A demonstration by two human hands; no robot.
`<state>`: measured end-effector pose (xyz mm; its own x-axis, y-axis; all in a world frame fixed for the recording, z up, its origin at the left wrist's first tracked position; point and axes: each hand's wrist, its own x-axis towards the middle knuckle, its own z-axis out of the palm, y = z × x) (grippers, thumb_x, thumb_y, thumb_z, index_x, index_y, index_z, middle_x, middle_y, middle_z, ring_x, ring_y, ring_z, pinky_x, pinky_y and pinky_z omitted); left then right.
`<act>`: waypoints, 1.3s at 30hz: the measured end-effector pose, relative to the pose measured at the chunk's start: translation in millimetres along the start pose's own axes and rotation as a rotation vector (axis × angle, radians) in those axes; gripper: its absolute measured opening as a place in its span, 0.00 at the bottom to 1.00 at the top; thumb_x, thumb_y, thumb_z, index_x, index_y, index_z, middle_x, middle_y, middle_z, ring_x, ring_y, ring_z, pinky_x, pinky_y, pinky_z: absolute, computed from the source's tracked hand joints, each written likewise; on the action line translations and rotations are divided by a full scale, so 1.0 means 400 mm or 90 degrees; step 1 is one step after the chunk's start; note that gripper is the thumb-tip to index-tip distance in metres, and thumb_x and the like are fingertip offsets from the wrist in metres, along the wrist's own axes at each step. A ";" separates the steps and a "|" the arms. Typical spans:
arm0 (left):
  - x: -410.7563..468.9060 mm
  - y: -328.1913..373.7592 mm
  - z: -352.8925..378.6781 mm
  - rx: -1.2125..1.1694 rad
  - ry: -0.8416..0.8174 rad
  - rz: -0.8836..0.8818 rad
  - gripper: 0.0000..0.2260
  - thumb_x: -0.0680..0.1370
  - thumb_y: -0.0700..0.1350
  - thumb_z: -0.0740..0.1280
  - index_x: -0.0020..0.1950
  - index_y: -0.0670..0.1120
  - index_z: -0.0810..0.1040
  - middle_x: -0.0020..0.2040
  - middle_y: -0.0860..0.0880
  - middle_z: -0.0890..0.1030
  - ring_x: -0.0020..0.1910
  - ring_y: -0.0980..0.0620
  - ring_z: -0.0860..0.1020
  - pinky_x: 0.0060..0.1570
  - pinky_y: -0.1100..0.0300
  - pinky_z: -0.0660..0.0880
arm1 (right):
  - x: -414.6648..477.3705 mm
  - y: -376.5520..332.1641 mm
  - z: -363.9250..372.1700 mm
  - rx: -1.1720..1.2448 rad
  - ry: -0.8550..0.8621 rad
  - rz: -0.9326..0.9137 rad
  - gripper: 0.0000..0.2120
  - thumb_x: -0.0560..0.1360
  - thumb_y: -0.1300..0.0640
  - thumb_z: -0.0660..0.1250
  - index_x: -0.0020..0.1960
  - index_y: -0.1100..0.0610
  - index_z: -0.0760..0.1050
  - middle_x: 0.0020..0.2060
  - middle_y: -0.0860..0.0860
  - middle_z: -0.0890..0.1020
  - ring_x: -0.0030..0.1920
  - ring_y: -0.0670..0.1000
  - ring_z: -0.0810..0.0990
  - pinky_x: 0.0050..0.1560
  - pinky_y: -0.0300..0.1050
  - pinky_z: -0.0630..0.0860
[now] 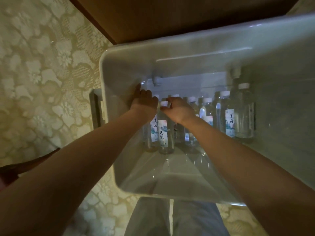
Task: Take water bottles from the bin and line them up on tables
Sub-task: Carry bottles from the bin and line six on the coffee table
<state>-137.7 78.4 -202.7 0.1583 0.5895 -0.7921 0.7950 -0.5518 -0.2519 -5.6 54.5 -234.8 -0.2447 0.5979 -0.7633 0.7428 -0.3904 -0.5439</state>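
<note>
Two bare forearms [85, 159] reach forward from the lower frame, above grey trousers [170, 218], into a white translucent bin [115, 79]. The bin sits on a cream floral carpet [42, 65], and its far side is next to a brown wooden surface [170, 17]. A handle [95, 109] projects from the bin's left wall. Inside the bin, water bottles [228, 114] stand upright in a cluster at the far end. They are clear, with white caps and white labels bearing black characters and a blue-green picture. The arms and the overlap between bottles prevent an exact count. The right hand [179, 109] is over the left part of the cluster, with thumb and fingertips pinching the white cap [164, 103] of the nearest bottle [163, 133]. That bottle stands upright on the bin floor, touching its neighbours. The left hand [144, 101] is just beside it, close to the bin's left wall. Only its back is visible, because the fingers bend down out of sight among the bottle tops. Whether the left hand holds anything cannot be determined.
</note>
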 end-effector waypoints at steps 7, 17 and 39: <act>-0.020 0.000 -0.010 -0.034 0.070 0.028 0.15 0.80 0.45 0.58 0.66 0.45 0.71 0.64 0.41 0.73 0.66 0.41 0.70 0.75 0.43 0.46 | -0.021 0.001 -0.031 0.024 0.013 -0.004 0.18 0.76 0.49 0.68 0.63 0.54 0.77 0.54 0.53 0.80 0.56 0.56 0.80 0.50 0.45 0.75; -0.106 0.058 -0.029 -0.615 0.113 -0.080 0.24 0.80 0.47 0.63 0.75 0.45 0.63 0.67 0.40 0.73 0.63 0.40 0.74 0.62 0.51 0.71 | -0.123 0.047 0.003 0.388 0.072 0.049 0.18 0.79 0.54 0.66 0.67 0.56 0.68 0.54 0.53 0.80 0.54 0.56 0.81 0.53 0.51 0.77; -0.237 0.104 -0.041 -1.154 0.190 -0.055 0.07 0.82 0.42 0.62 0.48 0.52 0.77 0.36 0.61 0.81 0.35 0.68 0.77 0.39 0.71 0.72 | -0.240 0.048 -0.030 0.749 0.113 0.050 0.17 0.82 0.47 0.61 0.66 0.56 0.73 0.57 0.52 0.83 0.54 0.50 0.83 0.50 0.43 0.78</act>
<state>-109.9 9.2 -129.0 0.0126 0.7623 -0.6471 0.3536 0.6020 0.7160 39.7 -1.9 -167.9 -0.0659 0.5962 -0.8001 -0.2978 -0.7771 -0.5545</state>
